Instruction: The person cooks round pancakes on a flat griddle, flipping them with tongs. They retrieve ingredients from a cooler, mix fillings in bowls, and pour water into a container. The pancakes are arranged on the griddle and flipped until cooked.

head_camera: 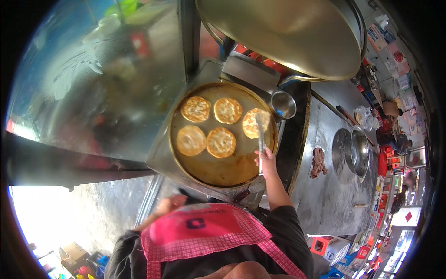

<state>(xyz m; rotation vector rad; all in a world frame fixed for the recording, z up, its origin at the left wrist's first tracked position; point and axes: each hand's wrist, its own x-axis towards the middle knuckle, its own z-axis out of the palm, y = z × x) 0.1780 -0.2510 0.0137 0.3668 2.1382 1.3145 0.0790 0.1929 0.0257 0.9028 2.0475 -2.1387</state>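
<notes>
My right hand [267,163] grips the handle of a metal spatula [260,134]. The spatula's blurred head lies over the right side of a browned flatbread [249,125] on a round griddle pan [209,170]. Several more flatbreads sit in the pan: two at the back, a pale one [191,140] at the front left and a darker one [221,142] beside it. Low at the left, my left hand [173,203] is next to the pink apron [209,223], away from the pan. Blur hides its fingers, and I see nothing held in it.
A large round metal lid [285,31] is raised behind the pan. A steel cup [284,104] stands at its right rim. On the metal worktop [331,209] are a lump of brownish, meat-like mix [318,163] and a steel bowl [359,151]. A metal panel [115,104] rises left.
</notes>
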